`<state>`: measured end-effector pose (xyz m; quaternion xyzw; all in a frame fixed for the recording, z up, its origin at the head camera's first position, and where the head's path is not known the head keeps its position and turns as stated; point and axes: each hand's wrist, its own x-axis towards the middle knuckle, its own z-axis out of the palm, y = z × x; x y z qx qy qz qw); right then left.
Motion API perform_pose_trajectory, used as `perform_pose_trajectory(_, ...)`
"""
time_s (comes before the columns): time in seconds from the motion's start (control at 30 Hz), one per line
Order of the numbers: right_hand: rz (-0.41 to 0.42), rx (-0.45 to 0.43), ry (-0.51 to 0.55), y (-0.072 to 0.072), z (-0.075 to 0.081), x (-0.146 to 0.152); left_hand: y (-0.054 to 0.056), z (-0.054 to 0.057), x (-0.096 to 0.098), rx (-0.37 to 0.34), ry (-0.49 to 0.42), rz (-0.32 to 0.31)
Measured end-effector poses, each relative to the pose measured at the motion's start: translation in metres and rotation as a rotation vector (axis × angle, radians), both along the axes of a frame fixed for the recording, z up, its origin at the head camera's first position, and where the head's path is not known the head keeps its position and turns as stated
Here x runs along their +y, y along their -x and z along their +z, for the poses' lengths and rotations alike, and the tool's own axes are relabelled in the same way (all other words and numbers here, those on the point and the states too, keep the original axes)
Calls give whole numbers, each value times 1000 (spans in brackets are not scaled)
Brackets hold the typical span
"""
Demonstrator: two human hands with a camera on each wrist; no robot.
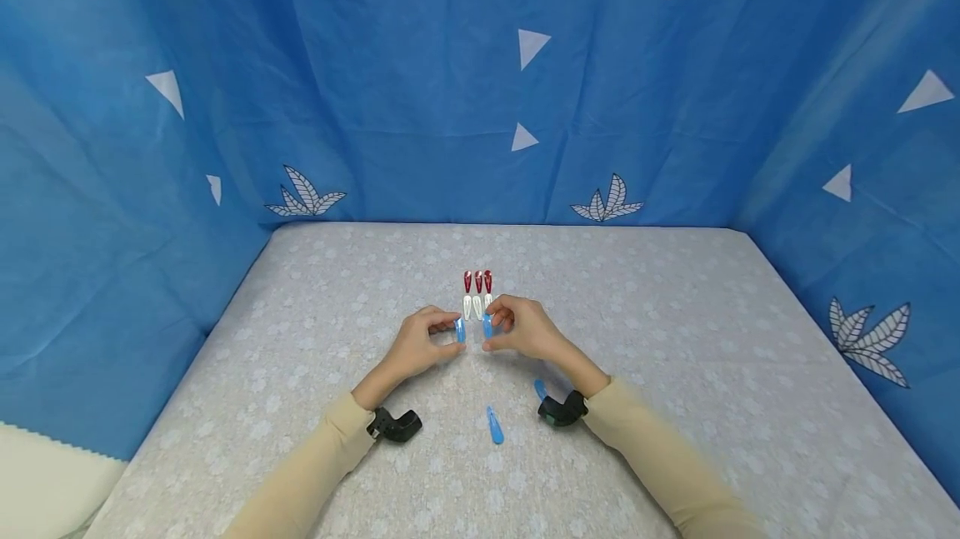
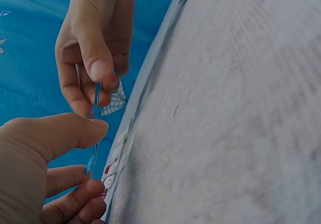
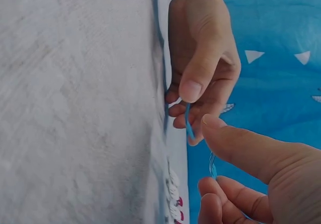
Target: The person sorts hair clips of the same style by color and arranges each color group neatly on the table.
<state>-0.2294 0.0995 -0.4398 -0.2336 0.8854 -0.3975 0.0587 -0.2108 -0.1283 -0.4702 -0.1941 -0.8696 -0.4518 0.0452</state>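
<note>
Beige sleeves, the left sleeve (image 1: pixel 300 472) and the right sleeve (image 1: pixel 667 464), come in nearest the camera, each ending at a wrist with a black device: the left device (image 1: pixel 397 425) sits just behind the left hand (image 1: pixel 414 345), the right device (image 1: pixel 562 411) just behind the right hand (image 1: pixel 531 329). Both hands are pinching. Thumb and fingertips of the left hand grip one blue hair clip (image 1: pixel 460 331) by its ends, on the side facing the other hand. Thumb and fingertips of the right hand grip a second blue hair clip (image 1: pixel 487 326) in the same way, so the two clips stand near each other, apart, between the hands. Just beyond the fingertips lie three white hair clips (image 1: pixel 477 307) side by side, the rightmost partly covered by the fingers of the right hand. Farther out from the hands, end to end with the white ones, are three red hair clips (image 1: pixel 478 281). Nearer the body than the hands, between the wrists, lies a loose blue clip (image 1: pixel 496 426); another blue clip (image 1: pixel 540 389) shows behind the right hand, partly hidden by the device there. Under both hands spreads a pale floral tablecloth (image 1: pixel 637 297).
</note>
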Motion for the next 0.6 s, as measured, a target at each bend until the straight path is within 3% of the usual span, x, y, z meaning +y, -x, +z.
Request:
perform_pose_trajectory(0.37,-28,-42,-15,9,-14,-7,5,-4,0,14,27,-27)
perform_pose_trajectory(0.6,-3,-32,-30,7,-18,-11,6,-6,1,20,131,-21)
